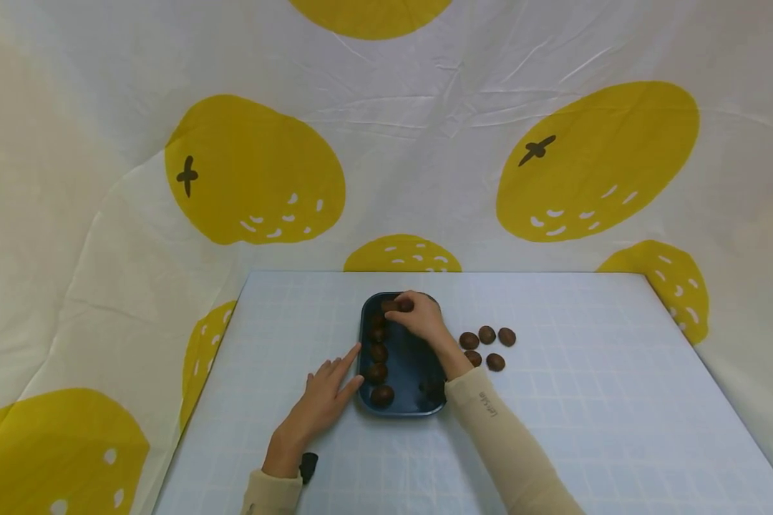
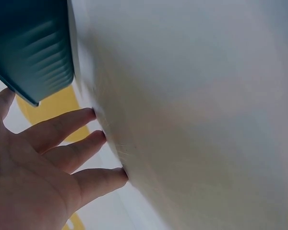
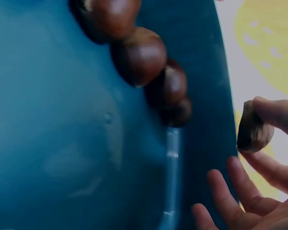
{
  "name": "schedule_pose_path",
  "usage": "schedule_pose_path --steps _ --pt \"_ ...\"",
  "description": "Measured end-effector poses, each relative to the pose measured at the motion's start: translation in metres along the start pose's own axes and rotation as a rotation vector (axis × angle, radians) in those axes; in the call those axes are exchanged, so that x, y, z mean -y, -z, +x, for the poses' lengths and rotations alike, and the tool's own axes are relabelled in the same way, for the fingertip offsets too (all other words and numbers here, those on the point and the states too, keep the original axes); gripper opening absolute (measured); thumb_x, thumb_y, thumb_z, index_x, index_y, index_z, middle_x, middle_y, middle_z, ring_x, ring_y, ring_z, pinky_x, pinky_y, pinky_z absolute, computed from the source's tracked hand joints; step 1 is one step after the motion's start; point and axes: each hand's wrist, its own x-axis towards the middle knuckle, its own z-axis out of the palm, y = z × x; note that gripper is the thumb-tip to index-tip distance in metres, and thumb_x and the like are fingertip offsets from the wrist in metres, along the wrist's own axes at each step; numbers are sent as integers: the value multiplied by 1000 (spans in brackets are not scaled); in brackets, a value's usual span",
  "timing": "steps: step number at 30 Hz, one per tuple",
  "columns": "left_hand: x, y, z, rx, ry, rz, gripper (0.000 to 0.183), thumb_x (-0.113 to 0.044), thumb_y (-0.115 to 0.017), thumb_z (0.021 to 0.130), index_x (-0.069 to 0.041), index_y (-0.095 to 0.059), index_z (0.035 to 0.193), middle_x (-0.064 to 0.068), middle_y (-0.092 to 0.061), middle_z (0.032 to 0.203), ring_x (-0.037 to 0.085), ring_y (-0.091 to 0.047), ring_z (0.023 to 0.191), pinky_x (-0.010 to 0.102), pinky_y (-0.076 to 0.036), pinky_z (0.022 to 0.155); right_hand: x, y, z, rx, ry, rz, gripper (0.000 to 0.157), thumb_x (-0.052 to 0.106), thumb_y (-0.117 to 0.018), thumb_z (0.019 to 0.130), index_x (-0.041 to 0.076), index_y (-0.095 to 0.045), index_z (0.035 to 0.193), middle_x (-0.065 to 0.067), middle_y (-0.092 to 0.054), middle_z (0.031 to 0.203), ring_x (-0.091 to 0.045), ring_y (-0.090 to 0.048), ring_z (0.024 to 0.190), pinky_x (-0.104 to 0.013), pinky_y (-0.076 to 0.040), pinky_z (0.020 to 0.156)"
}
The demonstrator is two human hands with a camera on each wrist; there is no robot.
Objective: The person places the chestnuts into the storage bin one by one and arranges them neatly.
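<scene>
A dark blue tray (image 1: 411, 361) lies on the table with a row of brown chestnuts (image 1: 378, 352) along its left side. Over the tray's far end is my right hand (image 1: 420, 316), pinching a single chestnut (image 3: 255, 127) between thumb and finger; its other fingers spread apart in the right wrist view. Several chestnuts of the row (image 3: 144, 55) sit close together there. My left hand (image 1: 322, 395) is at the tray's left side, fingers extended, thumb and index at the rim. In the left wrist view its other fingertips (image 2: 120, 176) rest on the table.
To the right of the tray several loose chestnuts (image 1: 487, 335) lie in a small group on the white table (image 1: 592, 400). Behind the table hangs a pale cloth (image 1: 425, 164) with large yellow fruit shapes. A black band or device (image 1: 308, 466) shows at my left wrist.
</scene>
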Motion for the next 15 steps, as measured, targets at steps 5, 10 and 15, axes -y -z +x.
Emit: schedule_pose_path --steps 5,10,15 --pt "0 -1 0 -6 -10 7 62 -57 -42 103 -39 -22 160 17 -41 154 49 -29 141 77 -12 105 -8 -11 -1 -34 -62 -12 36 28 -79 86 3 -72 110 -13 -70 107 -30 -64 99 -45 -51 86" --pt "0 -1 0 -12 -9 8 62 -58 -40 103 -41 -21 159 18 -40 154 49 -29 142 77 -12 105 -15 -19 1 -62 -82 -31 35 25 -80 86 0 -71 109 -14 -69 105 -30 -64 95 -45 -52 83" --pt "0 -1 0 -8 -3 4 62 -58 -40 103 -42 -20 159 18 -40 154 48 -28 142 76 -11 106 -18 -24 3 -60 -89 -78 34 22 -79 87 -2 -70 109 -16 -69 101 -31 -64 92 -45 -52 82"
